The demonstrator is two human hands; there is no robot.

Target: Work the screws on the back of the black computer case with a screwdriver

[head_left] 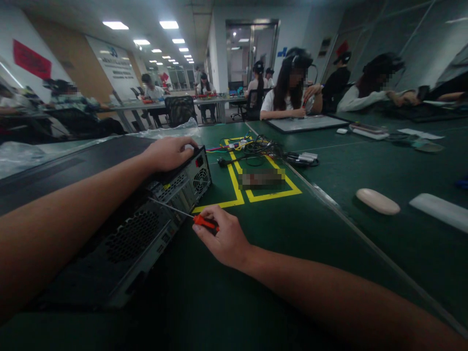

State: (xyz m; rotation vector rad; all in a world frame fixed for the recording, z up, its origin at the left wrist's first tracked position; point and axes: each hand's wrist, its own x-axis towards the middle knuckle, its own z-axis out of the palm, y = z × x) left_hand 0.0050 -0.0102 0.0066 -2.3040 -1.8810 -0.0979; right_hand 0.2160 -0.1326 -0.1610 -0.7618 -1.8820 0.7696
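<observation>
A black desktop computer case (146,229) lies on its side on the green table (278,273), rear panel with fan grille facing me. My left hand (170,152) rests flat on the case's top far corner, fingers spread over the edge. My right hand (223,236) is closed round the red handle of a screwdriver (204,222). Its thin metal shaft runs left, with the tip at the case's rear panel near the ports.
Yellow tape outlines (234,183) mark the table beyond the case. A tangle of cables (256,146) lies behind them. A white mouse (378,201) and a white keyboard (438,210) sit to the right. Several other people work at tables across the room.
</observation>
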